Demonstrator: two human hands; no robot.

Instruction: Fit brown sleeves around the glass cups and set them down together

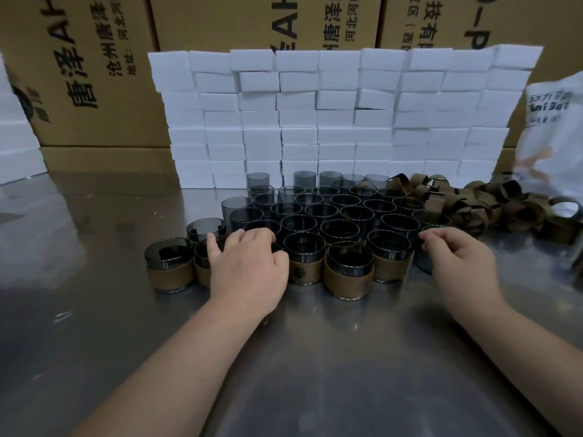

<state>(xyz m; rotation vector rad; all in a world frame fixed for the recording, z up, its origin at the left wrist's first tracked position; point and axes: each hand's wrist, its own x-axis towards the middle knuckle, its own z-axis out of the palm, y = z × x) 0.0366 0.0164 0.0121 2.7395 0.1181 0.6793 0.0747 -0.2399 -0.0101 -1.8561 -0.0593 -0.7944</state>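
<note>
Several smoky glass cups [321,212] stand packed together on the steel table [331,357]. The front row wears brown sleeves, for example one sleeved cup [350,272] and another at the left end [168,264]. My left hand [249,269] lies over the front row with its fingers curled down around a cup that it almost wholly hides. My right hand [457,260] pinches the rim of a bare glass cup [426,263] at the right end of the group. A loose pile of brown sleeves [467,206] lies to the right of the cups.
A wall of stacked white foam blocks [315,121] stands right behind the cups. Large printed cardboard boxes [94,74] rise behind it. A white plastic bag [555,137] sits at the far right, above the sleeves.
</note>
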